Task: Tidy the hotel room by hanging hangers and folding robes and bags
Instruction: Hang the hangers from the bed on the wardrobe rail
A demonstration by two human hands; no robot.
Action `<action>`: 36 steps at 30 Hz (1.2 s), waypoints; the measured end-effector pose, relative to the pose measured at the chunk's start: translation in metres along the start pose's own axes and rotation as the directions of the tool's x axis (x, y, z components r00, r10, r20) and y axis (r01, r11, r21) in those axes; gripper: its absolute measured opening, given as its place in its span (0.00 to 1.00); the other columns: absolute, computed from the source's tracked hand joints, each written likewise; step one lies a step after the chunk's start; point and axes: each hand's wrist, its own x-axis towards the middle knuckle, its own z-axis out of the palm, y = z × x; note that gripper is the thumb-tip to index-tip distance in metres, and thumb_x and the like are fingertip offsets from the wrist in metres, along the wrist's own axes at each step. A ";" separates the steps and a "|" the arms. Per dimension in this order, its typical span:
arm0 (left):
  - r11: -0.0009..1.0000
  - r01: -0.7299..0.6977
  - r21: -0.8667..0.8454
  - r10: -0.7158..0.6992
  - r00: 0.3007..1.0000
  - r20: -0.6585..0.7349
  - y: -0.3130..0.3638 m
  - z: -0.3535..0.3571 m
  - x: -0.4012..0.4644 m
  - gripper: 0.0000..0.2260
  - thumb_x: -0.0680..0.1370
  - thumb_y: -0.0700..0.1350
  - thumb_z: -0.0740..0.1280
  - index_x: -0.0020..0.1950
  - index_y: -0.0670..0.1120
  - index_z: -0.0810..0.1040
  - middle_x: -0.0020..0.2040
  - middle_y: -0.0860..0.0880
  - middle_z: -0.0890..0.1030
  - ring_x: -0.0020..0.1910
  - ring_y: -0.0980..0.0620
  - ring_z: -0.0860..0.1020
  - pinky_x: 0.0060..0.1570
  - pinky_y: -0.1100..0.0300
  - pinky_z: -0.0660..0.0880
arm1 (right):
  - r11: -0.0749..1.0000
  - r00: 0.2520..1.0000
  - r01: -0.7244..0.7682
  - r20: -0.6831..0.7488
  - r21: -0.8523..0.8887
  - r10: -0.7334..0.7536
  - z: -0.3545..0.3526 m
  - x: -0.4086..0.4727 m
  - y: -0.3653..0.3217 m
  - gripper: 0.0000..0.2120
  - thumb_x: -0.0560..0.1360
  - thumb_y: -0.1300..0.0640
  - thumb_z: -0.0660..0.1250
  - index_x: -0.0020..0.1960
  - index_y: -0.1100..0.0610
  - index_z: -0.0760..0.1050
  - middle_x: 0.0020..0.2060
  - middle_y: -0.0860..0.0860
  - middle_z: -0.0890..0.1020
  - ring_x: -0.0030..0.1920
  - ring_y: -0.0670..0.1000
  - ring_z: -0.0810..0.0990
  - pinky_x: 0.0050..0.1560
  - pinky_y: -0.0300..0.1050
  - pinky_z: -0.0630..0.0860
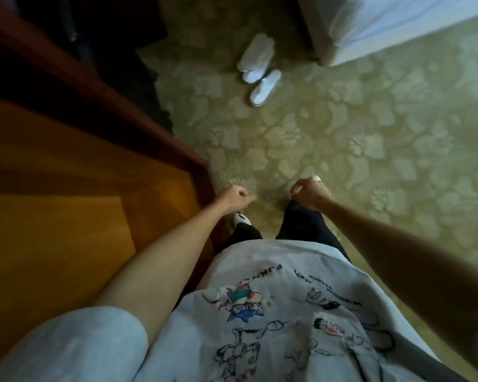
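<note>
Wooden cabinet [66,166] at left, dim inside; no hangers, robes or bags visible. Left hand [232,198] loosely curled, holding nothing, beside its edge. Right hand [309,193] likewise curled, empty, over carpet [384,133]. White slippers [257,73] ahead, bed [398,26] far right.

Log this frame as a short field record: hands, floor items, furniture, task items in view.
left hand: fingers loosely curled, holds nothing
right hand: fingers loosely curled, holds nothing
floor: patterned carpet
floor items: white slippers, lying ahead of the person
furniture: wooden cabinet on the person's left; bed corner at upper right
task items: no hanger, robe or bag visible
</note>
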 end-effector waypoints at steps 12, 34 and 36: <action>0.840 -0.295 0.455 0.088 0.902 0.422 0.253 0.143 0.084 0.10 0.81 0.43 0.64 0.50 0.38 0.81 0.41 0.45 0.83 0.33 0.51 0.79 0.35 0.60 0.75 | 0.611 0.831 -0.403 -0.008 0.681 0.557 -0.047 -0.077 0.245 0.07 0.76 0.59 0.67 0.48 0.59 0.84 0.40 0.54 0.86 0.38 0.53 0.84 0.42 0.45 0.82; 0.917 -0.121 0.379 0.021 0.966 0.258 0.632 0.218 0.245 0.06 0.80 0.42 0.68 0.44 0.43 0.81 0.41 0.43 0.84 0.31 0.50 0.80 0.26 0.63 0.75 | 0.753 0.955 -0.144 -0.109 0.642 0.276 -0.490 0.117 0.431 0.10 0.78 0.53 0.67 0.53 0.58 0.82 0.42 0.53 0.86 0.39 0.50 0.85 0.39 0.42 0.82; 0.931 -0.090 0.353 -0.002 0.968 0.251 0.679 0.226 0.262 0.06 0.80 0.41 0.68 0.43 0.43 0.80 0.40 0.44 0.82 0.30 0.50 0.79 0.25 0.64 0.73 | 0.778 0.949 -0.186 -0.095 0.600 0.300 -0.537 0.135 0.461 0.10 0.78 0.54 0.67 0.54 0.58 0.82 0.42 0.54 0.87 0.36 0.48 0.83 0.33 0.38 0.78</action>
